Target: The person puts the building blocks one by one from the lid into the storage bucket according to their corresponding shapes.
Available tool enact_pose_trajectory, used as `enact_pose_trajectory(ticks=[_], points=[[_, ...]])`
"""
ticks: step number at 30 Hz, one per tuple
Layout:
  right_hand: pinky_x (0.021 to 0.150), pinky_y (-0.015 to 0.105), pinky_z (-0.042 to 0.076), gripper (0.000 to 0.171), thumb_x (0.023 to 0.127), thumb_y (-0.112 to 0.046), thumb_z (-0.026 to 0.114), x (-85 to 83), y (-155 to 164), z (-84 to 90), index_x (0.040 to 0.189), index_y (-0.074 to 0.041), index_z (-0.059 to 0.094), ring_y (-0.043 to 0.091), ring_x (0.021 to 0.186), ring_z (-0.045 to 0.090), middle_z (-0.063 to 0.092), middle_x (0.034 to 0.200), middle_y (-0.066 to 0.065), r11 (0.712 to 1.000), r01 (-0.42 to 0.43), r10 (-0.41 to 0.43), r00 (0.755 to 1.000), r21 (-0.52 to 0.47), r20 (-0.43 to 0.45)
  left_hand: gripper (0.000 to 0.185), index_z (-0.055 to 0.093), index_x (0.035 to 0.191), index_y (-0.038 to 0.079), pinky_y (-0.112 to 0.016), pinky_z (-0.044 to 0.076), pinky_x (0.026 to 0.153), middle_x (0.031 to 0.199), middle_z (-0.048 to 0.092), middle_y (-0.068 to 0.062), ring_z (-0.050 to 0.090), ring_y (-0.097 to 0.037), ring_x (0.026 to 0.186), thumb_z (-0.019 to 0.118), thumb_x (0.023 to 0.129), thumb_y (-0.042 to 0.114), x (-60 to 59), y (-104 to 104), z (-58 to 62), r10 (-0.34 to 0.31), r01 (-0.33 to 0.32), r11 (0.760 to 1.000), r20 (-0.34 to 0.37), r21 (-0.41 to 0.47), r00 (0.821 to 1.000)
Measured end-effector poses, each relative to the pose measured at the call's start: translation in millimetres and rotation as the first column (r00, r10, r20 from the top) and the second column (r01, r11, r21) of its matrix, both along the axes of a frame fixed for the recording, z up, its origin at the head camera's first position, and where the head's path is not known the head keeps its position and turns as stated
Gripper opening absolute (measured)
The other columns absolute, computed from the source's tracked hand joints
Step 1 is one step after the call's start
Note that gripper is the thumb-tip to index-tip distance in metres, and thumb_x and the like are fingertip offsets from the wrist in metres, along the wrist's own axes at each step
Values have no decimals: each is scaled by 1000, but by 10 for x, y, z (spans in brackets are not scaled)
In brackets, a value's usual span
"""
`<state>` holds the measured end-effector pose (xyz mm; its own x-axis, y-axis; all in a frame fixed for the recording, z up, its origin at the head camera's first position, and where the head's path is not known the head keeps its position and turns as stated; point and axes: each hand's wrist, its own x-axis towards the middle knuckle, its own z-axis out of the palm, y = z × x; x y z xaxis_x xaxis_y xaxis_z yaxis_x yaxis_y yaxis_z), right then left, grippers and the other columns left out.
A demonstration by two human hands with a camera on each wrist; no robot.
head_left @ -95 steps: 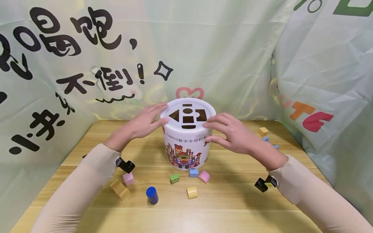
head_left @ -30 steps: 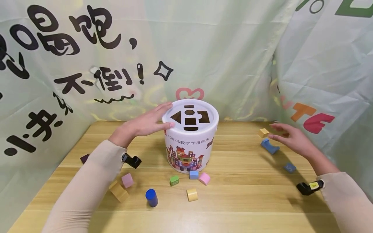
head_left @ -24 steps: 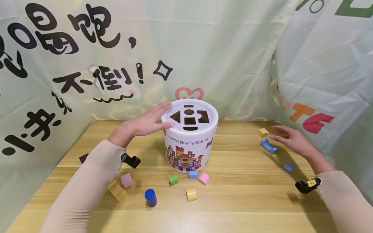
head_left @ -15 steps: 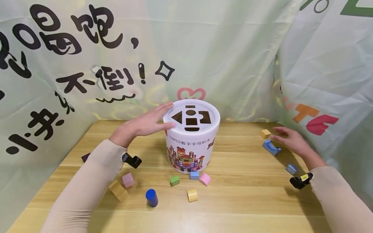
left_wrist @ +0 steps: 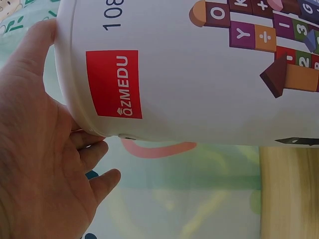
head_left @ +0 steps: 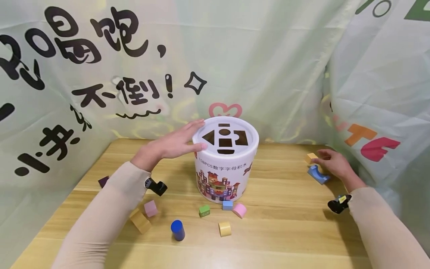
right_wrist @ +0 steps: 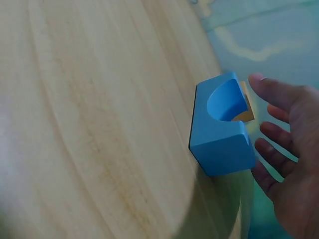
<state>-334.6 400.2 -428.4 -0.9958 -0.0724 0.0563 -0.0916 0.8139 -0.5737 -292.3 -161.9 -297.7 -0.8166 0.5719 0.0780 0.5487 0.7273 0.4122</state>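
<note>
Two hands are working apart: from the head view, the right hand (head_left: pixel 330 163) is closing in on the blue arch block (head_left: pixel 317 174) near the table's far right edge, while the left hand (head_left: pixel 174 144) is lying flat on the white tub (head_left: pixel 226 160). The left wrist view is showing straight fingers (left_wrist: pixel 94 149) against the tub's side. The right wrist view is showing spread fingers (right_wrist: pixel 279 149) just beside the notched block, not yet pinching it.

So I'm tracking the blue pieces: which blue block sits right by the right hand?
The blue wooden arch block with the half-round cutout, beside the right hand; the blue cylinder and small light-blue cube lie far off, before the bucket.
</note>
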Motion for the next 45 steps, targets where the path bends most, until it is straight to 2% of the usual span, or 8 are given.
enact_pose_trajectory(ticks=[4, 11, 15, 26, 33, 37, 41, 45], points=[[89, 57, 43, 76, 94, -43, 64, -7, 28, -27, 137, 15, 41, 50, 114, 47, 48, 128, 39, 1000, 22, -23, 999, 7, 25, 95, 10, 159, 19, -58, 24, 112, 164, 4, 5, 14, -26, 147, 42, 89, 74, -4, 30, -1, -4, 4, 1000, -4, -9, 1000], [71, 36, 45, 66, 93, -38, 67, 6, 53, -48, 128, 16, 49, 40, 96, 56, 56, 117, 36, 998, 48, -49, 999, 50, 2, 94, 11, 159, 20, -57, 23, 112, 164, 4, 6, 14, -25, 147, 42, 89, 74, -4, 80, 2, -7, 7, 1000, -4, -14, 1000], [66, 32, 45, 61, 93, -32, 67, 20, 51, -45, 124, 17, 51, 38, 90, 58, 59, 111, 35, 997, 46, -45, 999, 69, -16, 94, 12, 159, 18, -56, 23, 113, 164, 4, 6, 14, -24, 147, 43, 89, 73, 0, 91, 6, -12, 12, 1000, -7, -13, 1000], [72, 36, 47, 52, 96, -28, 63, 16, 17, -12, 124, 15, 52, 43, 96, 58, 60, 112, 34, 998, 33, -30, 998, 51, -50, 94, 10, 159, 18, -57, 23, 113, 164, 4, 4, 14, -27, 147, 43, 90, 73, 14, 52, 11, -14, 14, 1000, -2, -1, 1000], [69, 19, 46, 49, 98, -26, 60, 30, -86, 137, 128, 13, 51, 41, 103, 57, 59, 117, 33, 999, -29, 26, 995, -32, -92, 93, 11, 159, 17, -57, 22, 113, 164, 4, 3, 13, -27, 147, 44, 90, 71, 19, 29, 22, -11, 11, 1000, 2, 4, 1000], [68, 11, 44, 52, 99, -26, 60, 59, -174, 282, 131, 13, 49, 17, 97, 60, 57, 119, 33, 995, -65, 58, 993, -71, -106, 93, 11, 159, 17, -58, 21, 113, 164, 3, 4, 13, -27, 147, 44, 90, 71, 14, 21, 19, -4, 4, 1000, 5, -2, 1000], [69, 7, 44, 50, 98, -24, 61, 84, -261, 417, 130, 13, 49, -12, 85, 51, 58, 118, 31, 989, -103, 88, 987, -108, -133, 93, 10, 159, 18, -56, 21, 114, 164, 3, 4, 12, -26, 148, 44, 90, 71, 11, 16, 18, -2, 2, 1000, -1, -9, 1000], [70, 8, 45, 50, 98, -25, 62, 142, -368, 560, 130, 12, 49, -14, 85, 49, 58, 117, 28, 983, -137, 120, 983, -122, -138, 94, 10, 159, 16, -57, 20, 114, 164, 3, 2, 11, -27, 148, 43, 91, 71, 12, 15, 24, -11, 11, 1000, 0, -19, 1000]])
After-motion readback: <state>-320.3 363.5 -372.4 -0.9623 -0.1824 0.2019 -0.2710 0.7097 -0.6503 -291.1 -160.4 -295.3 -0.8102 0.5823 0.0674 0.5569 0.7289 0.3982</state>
